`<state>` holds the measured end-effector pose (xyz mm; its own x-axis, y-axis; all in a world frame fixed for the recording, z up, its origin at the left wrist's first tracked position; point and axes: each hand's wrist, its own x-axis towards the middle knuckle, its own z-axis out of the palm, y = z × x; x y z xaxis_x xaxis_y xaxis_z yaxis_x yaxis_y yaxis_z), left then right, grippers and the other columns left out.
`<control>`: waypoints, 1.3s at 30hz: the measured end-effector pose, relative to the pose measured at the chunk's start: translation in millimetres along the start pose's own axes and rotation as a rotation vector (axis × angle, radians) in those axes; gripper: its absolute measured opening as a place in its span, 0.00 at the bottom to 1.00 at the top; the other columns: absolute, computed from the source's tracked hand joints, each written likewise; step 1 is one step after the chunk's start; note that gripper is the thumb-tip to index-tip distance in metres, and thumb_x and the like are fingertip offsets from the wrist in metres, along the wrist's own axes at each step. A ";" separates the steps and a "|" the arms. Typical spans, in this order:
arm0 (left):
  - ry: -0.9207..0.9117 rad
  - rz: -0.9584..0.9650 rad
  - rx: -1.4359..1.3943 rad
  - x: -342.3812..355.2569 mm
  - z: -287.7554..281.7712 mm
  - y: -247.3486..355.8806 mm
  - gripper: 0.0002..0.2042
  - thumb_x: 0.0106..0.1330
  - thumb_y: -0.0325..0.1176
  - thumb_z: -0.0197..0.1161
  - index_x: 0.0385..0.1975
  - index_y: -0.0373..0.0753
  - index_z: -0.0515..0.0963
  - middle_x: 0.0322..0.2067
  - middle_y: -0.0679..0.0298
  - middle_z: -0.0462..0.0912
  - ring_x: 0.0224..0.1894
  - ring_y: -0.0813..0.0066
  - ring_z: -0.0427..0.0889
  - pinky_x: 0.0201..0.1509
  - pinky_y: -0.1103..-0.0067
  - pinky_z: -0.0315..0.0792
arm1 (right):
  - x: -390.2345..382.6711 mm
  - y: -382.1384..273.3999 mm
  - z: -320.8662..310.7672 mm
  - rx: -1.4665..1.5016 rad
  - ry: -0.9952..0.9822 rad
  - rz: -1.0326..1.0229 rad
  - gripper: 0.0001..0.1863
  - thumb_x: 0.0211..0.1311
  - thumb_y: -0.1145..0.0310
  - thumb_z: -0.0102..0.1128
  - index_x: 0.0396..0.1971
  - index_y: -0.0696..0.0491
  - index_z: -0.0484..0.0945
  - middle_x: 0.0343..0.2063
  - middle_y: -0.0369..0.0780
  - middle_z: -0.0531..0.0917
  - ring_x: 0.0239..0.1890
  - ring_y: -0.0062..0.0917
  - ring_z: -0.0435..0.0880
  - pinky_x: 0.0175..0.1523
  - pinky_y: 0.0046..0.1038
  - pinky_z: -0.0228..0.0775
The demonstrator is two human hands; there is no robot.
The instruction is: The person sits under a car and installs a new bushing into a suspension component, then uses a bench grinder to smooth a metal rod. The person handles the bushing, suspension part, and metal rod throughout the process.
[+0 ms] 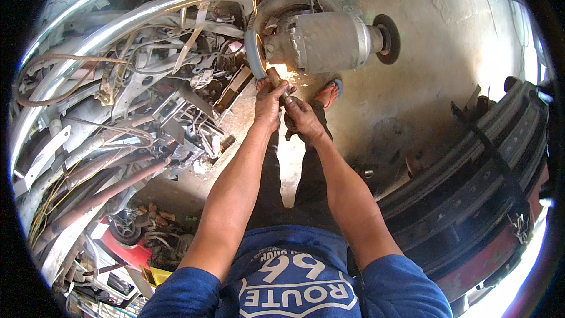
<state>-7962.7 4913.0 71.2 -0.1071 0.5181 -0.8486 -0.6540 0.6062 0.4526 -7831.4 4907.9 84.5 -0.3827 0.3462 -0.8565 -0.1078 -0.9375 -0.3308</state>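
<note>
A bench grinder with a grey, dusty motor housing stands in front of me. Bright orange sparks fly beside its left grinding wheel. Both hands are closed around a short brownish metal piece, its far end at the lower edge of that wheel. My left hand grips it nearer the wheel. Just behind and to the right, my right hand grips the near end, fingers curled. The fingers cover most of the piece, so its exact kind cannot be made out.
Scrap metal, tubes and wires are heaped on the left, with bent shiny pipes arching above. The grinder's dark right wheel sticks out over the concrete floor. Long dark metal channels lie at right. My sandalled foot is near the grinder.
</note>
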 end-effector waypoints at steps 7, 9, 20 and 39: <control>0.006 0.121 0.011 -0.2 6.3 3.6 0.11 0.68 0.30 0.68 0.46 0.37 0.77 0.38 0.65 0.84 0.42 0.71 0.85 0.50 0.71 0.78 | -7.6 0.6 12.3 -0.595 0.302 -0.440 0.21 0.72 0.61 0.59 0.56 0.59 0.72 0.39 0.49 0.84 0.40 0.42 0.86 0.43 0.37 0.78; 0.053 0.064 -0.005 -1.1 9.5 5.7 0.10 0.67 0.29 0.68 0.45 0.37 0.77 0.38 0.64 0.83 0.42 0.71 0.84 0.49 0.72 0.77 | -12.4 0.0 20.8 -0.898 0.431 -0.516 0.23 0.64 0.71 0.64 0.57 0.61 0.72 0.43 0.59 0.83 0.49 0.53 0.84 0.46 0.43 0.79; 0.052 0.047 0.000 3.2 6.7 -2.7 0.17 0.67 0.38 0.70 0.51 0.38 0.77 0.41 0.63 0.85 0.44 0.70 0.83 0.54 0.71 0.74 | -0.5 2.3 7.9 -0.868 0.381 -0.730 0.24 0.70 0.60 0.62 0.57 0.61 0.75 0.37 0.56 0.86 0.35 0.47 0.89 0.39 0.40 0.79; 0.092 0.125 -0.032 -1.0 17.5 1.4 0.10 0.66 0.28 0.68 0.45 0.36 0.81 0.38 0.65 0.85 0.41 0.74 0.83 0.46 0.75 0.75 | -13.8 -11.5 15.8 -1.024 0.367 -0.476 0.22 0.64 0.65 0.63 0.55 0.60 0.73 0.41 0.59 0.84 0.47 0.54 0.84 0.48 0.45 0.79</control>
<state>-7950.4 4923.9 77.5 -0.2567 0.5299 -0.8083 -0.6545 0.5201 0.5488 -7839.4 4913.4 106.3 -0.1993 0.7979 -0.5688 0.6799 -0.3054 -0.6666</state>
